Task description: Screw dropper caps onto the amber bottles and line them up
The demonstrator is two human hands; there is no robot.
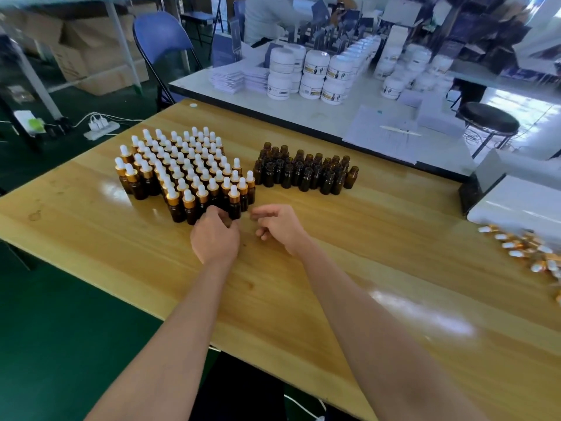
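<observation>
Capped amber bottles [182, 171]: dense block left of centre on the wooden tabletop [303, 284]. All upright, long axis vertical, white bulbs on gold collars pointing up. Rows run diagonally from near-left to far-right, and the front edge is stepped.

Uncapped amber bottles [303, 174]: smaller cluster just right of the block, at frame centre. Also upright with open necks up, in about three loose rows. The two groups nearly touch near the block's right end.

Loose dropper caps [522, 247]: pile at the right edge of the frame, lying on their sides at mixed angles, well apart from the bottles.

Left hand [215, 238]: at the front row of the capped block, back of the hand up. Its fingers [212, 212] are curled in against the bases of the front bottles. Cannot tell whether they grip a bottle or only touch it.

Right hand [280, 224]: just right of the left hand and apart from it, low over the tabletop. Its fingers [261, 212] are loosely curled and blurred, holding nothing visible.

Behind, upper centre to right, a white table [318, 117] carries stacked white jars [315, 74] with yellow-and-dark labels, text too blurred to read. It also holds paper sheets [379, 135] and stacks of leaflets [227, 80].

A white box [516, 205] sits at the right of the tabletop. Elsewhere there is a blue folding chair [161, 38] at upper left, cardboard boxes [91, 56] behind it, a power strip [101, 126] on the green floor [45, 329] and a black stool [488, 120] at upper right. A person in a white top [267, 16] is at the top centre.
</observation>
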